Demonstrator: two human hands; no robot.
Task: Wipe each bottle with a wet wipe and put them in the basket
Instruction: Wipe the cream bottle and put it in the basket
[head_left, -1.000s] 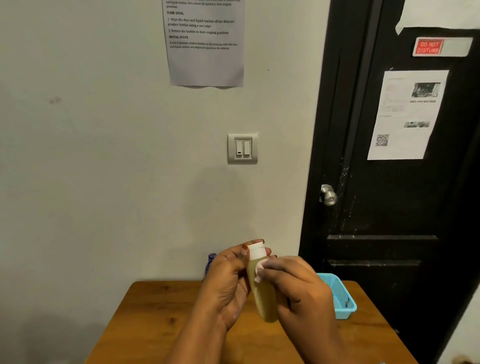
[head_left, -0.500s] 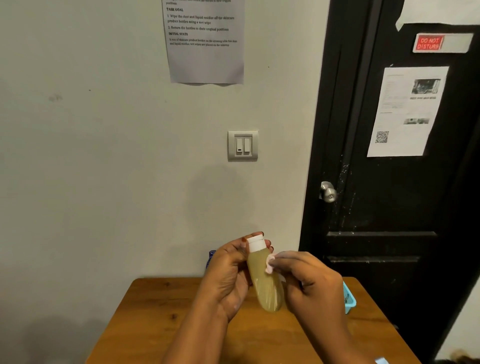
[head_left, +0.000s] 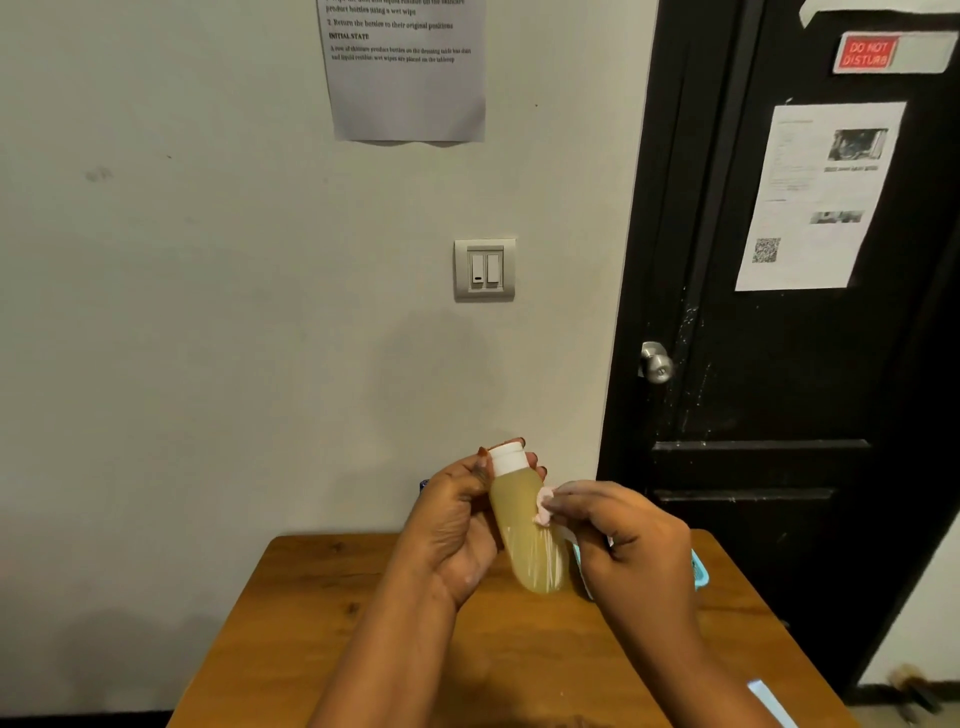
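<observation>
We face a pale wall (head_left: 208, 312) with a black door (head_left: 779, 389) to its right, and a wooden table (head_left: 322, 623) stands against the wall below us. A printed notice (head_left: 408, 98) hangs on the wall, and a sheet with a square code (head_left: 815, 197) is stuck to the door.

Our left hand (head_left: 457, 525) grips the bottle (head_left: 524, 525) of yellowish liquid near its white cap, with the fingers curled behind the neck and the thumb in front. We hold the bottle in the air over the table, tilted, cap up and bottom slanting down to the right. Our right hand (head_left: 628, 545) has its fingers bent and pinches the wipe.

The blue basket (head_left: 700, 571) sits on the table's far right part, mostly hidden behind the right hand. On the wall we see a light switch (head_left: 484, 269), and on the door a round knob (head_left: 657, 362). The small pinkish wipe (head_left: 544, 508) touches the bottle's right side.
</observation>
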